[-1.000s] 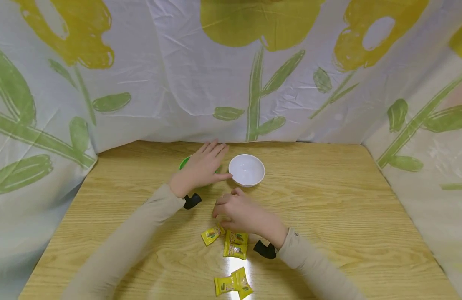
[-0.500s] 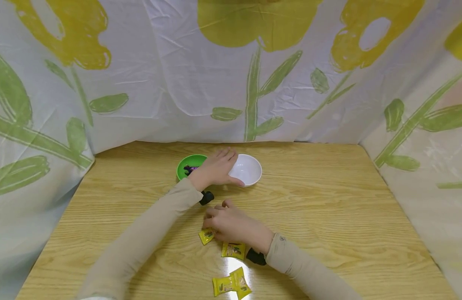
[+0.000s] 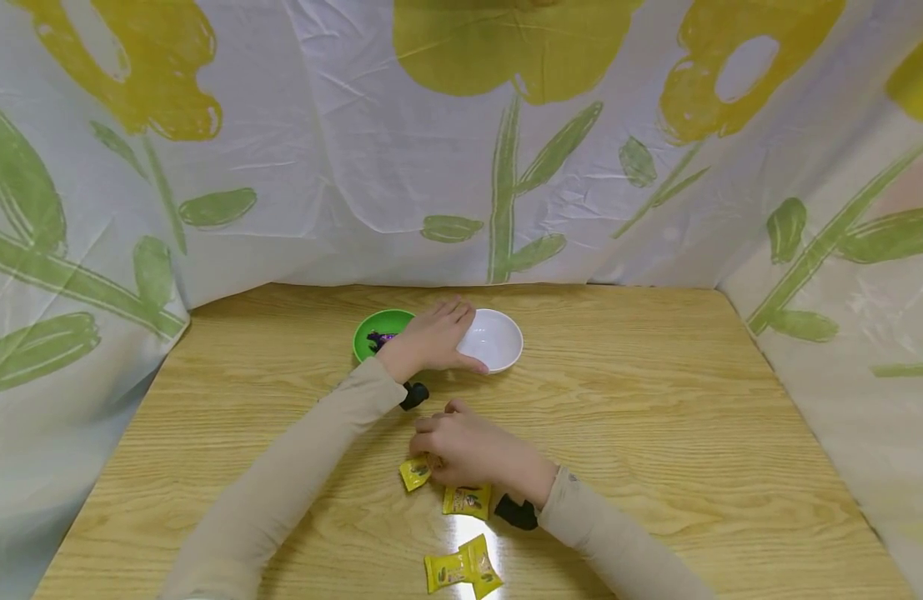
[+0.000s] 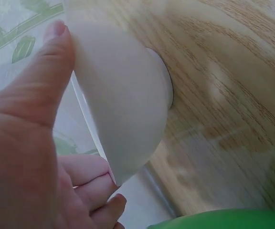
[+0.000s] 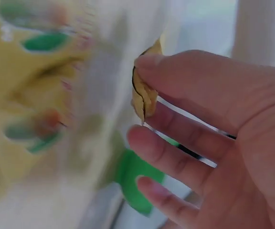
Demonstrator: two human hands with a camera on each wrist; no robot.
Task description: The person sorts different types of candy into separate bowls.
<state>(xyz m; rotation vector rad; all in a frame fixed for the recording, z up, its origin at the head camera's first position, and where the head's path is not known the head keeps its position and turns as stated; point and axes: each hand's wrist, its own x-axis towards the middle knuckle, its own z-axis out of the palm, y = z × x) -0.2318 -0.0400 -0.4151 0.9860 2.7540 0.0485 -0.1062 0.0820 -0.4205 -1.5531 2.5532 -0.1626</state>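
Observation:
My left hand (image 3: 434,337) holds the left side of a white bowl (image 3: 499,343). In the left wrist view its thumb (image 4: 56,52) lies at one part of the rim and the curled fingers at another. My right hand (image 3: 476,450) pinches a small yellow candy packet (image 5: 144,90) between thumb and forefinger, the other fingers held loosely apart. From the head, part of that packet (image 3: 413,473) shows past the fingers. Just beneath the right hand lies more yellow packaging (image 3: 467,502), partly covered. Whether the pinched packet is off the table cannot be told.
Left of the white bowl stands a green bowl (image 3: 364,333) with shiny purple wrapping (image 3: 381,340) inside. Two more yellow packets (image 3: 444,572) overlap near the front. A flower-printed curtain (image 3: 341,208) borders the wooden table (image 3: 656,400) at the back and sides.
My left hand has moved right, from over the green bowl to the white bowl, uncovering the purple wrapping. My right hand has shifted left and down onto the leftmost yellow packet and pinches it.

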